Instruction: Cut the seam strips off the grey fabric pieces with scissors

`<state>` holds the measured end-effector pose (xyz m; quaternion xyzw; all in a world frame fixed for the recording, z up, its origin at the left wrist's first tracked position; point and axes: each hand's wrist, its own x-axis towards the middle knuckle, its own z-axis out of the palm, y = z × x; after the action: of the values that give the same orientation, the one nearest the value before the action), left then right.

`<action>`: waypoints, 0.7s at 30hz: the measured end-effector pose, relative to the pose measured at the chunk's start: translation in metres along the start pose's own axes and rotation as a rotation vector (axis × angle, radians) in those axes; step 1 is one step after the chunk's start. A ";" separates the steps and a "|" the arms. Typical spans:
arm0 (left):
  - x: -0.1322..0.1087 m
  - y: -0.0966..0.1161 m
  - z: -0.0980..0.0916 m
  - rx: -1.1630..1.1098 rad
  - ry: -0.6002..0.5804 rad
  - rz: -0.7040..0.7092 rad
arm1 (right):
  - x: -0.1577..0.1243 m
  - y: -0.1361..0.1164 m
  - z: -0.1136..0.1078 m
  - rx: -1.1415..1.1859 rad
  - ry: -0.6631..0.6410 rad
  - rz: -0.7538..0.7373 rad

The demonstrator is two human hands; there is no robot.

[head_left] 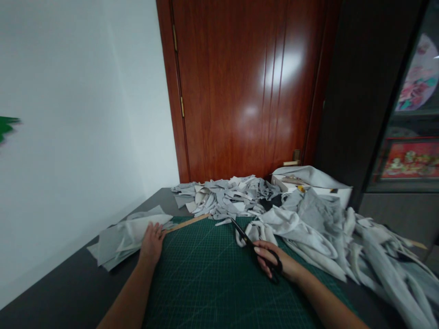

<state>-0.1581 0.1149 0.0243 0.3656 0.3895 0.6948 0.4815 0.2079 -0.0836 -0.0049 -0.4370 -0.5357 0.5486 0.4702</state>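
Spreading out nearest you is a dark green cutting mat with a fine pale grid (212, 283), laid on a matte dark grey tabletop (68, 288). Over its right half, your right hand (266, 254) has its fingers curled round the handles of a pair of long black scissors (245, 238), whose blades slant away to the left. Slightly farther off, at the mat's left edge, your left hand (152, 243) lies on a loose stack of flat, light grey fabric pieces (126, 235); whether its fingers pinch any of them, you cannot tell from here. Just beside those fingertips begins a thin, pale wooden strip (188, 223), running obliquely across the mat's far left corner. To your right sprawls a big crumpled mass of grey and off-white cloth (295, 228). Beyond the mat sits a heap of narrow grey fabric scraps (226, 197), with a white cloth-topped box (343, 197) to its right. Behind everything stands a glossy reddish-brown wooden door (229, 91).
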 end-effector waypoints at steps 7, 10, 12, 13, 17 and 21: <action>-0.010 -0.015 0.018 0.190 -0.111 -0.061 | -0.008 -0.012 0.003 -0.073 0.078 -0.053; -0.030 -0.022 0.042 0.343 -0.200 0.032 | -0.019 -0.023 -0.007 -0.186 0.105 -0.090; -0.054 -0.031 0.061 0.405 -0.315 0.091 | -0.027 -0.028 -0.018 -0.260 0.163 -0.119; -0.069 -0.038 0.071 0.437 -0.398 0.112 | -0.031 -0.028 -0.024 -0.291 0.213 -0.139; -0.136 -0.067 0.110 0.628 -0.803 0.277 | -0.041 -0.016 -0.050 -0.355 0.475 -0.247; -0.184 -0.085 0.159 1.049 -0.998 0.393 | -0.047 -0.006 -0.065 -0.332 0.659 -0.297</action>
<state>0.0641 -0.0106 -0.0077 0.8816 0.3327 0.2427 0.2306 0.2807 -0.1184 -0.0025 -0.5775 -0.4949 0.2109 0.6141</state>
